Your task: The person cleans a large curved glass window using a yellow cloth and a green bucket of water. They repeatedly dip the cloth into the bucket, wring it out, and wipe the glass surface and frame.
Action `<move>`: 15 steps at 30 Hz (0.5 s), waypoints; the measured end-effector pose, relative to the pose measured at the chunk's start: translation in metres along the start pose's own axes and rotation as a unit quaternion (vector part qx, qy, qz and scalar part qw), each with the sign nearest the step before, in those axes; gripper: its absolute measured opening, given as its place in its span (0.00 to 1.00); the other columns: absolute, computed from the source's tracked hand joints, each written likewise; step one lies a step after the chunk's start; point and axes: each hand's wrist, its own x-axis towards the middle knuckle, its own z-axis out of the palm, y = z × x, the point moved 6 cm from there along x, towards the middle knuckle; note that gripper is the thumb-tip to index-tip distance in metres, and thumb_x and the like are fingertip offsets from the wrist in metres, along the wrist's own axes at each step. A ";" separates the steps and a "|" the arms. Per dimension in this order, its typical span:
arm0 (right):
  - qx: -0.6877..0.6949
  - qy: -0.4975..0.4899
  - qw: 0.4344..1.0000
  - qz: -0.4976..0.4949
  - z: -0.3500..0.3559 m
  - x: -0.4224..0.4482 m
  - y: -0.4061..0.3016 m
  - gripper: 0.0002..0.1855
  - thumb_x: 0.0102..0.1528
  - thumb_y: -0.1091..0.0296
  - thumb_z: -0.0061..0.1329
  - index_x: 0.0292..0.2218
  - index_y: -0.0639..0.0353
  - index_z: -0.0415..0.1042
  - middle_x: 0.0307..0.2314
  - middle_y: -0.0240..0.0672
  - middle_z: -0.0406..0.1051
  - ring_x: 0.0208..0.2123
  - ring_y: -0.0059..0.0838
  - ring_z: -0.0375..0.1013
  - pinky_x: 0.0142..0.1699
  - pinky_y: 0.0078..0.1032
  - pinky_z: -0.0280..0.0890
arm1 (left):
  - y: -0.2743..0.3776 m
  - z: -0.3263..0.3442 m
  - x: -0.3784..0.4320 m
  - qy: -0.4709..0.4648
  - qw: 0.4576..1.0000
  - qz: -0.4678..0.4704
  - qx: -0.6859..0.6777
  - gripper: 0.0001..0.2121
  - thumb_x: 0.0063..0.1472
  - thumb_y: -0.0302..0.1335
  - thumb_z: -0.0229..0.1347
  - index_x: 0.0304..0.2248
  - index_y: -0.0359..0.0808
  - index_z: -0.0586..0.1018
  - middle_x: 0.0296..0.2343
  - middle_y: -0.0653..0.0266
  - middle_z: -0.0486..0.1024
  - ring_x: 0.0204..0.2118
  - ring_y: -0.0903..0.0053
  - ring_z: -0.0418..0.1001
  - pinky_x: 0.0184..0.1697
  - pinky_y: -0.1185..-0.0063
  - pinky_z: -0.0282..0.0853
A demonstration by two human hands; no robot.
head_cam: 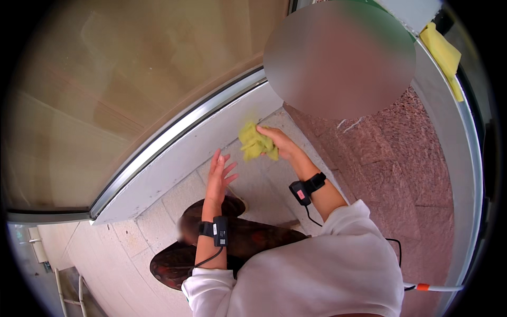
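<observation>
My right hand (280,142) grips a crumpled yellow-green cloth (255,142), which hangs in folds from the fingers above the paving. Slightly lower and to the left, my left hand (218,174) is raised with its fingers spread and holds nothing. Before both hands runs a white sill (190,166) under a large glass pane (138,79) in a metal frame (166,142). Faint streaks show on the glass. A strapped black device sits on each forearm.
Pale floor tiles (158,218) lie beneath me, with reddish stone slabs (404,174) to the right. A second yellow cloth (441,51) drapes over a metal edge (471,130) at the upper right. Metal tubing (71,293) stands at the lower left. A blurred oval hides the upper right.
</observation>
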 end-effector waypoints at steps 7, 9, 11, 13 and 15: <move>-0.087 -0.005 0.995 -0.040 0.061 -0.001 0.064 0.25 0.51 0.54 0.49 0.44 0.63 0.66 0.40 0.35 0.64 0.40 0.23 0.65 0.44 0.20 0.59 | -0.021 -0.009 -0.013 -0.083 0.996 -0.039 0.017 0.23 0.58 0.39 0.49 0.50 0.38 0.62 0.44 0.65 0.65 0.45 0.75 0.66 0.40 0.77 0.68; -0.061 -0.001 0.996 -0.070 0.068 0.001 0.074 0.28 0.50 0.55 0.50 0.47 0.63 0.62 0.43 0.37 0.61 0.44 0.25 0.62 0.47 0.21 0.56 | -0.027 -0.021 -0.013 -0.044 0.997 -0.051 0.024 0.20 0.56 0.36 0.52 0.47 0.39 0.66 0.42 0.66 0.66 0.43 0.76 0.68 0.39 0.78 0.69; -0.037 -0.012 0.995 -0.090 0.080 0.003 0.080 0.32 0.50 0.56 0.51 0.51 0.62 0.56 0.45 0.38 0.59 0.47 0.27 0.60 0.50 0.22 0.54 | -0.031 -0.039 -0.012 0.016 1.000 -0.009 0.017 0.17 0.57 0.31 0.50 0.45 0.38 0.67 0.39 0.67 0.69 0.40 0.78 0.69 0.38 0.81 0.69; -0.056 0.071 0.987 -0.132 0.075 0.006 0.088 0.35 0.49 0.57 0.51 0.53 0.59 0.51 0.45 0.38 0.60 0.48 0.31 0.61 0.50 0.26 0.56 | -0.030 -0.046 -0.009 0.060 0.997 0.036 0.016 0.14 0.57 0.27 0.49 0.43 0.36 0.68 0.36 0.67 0.70 0.39 0.80 0.70 0.38 0.82 0.69; -0.007 0.082 0.991 -0.104 0.082 0.002 0.095 0.36 0.50 0.59 0.51 0.54 0.55 0.48 0.46 0.38 0.59 0.48 0.34 0.61 0.49 0.31 0.59 | -0.027 -0.050 -0.009 0.096 0.992 0.083 0.020 0.12 0.56 0.24 0.48 0.41 0.36 0.70 0.35 0.66 0.71 0.38 0.81 0.69 0.37 0.83 0.69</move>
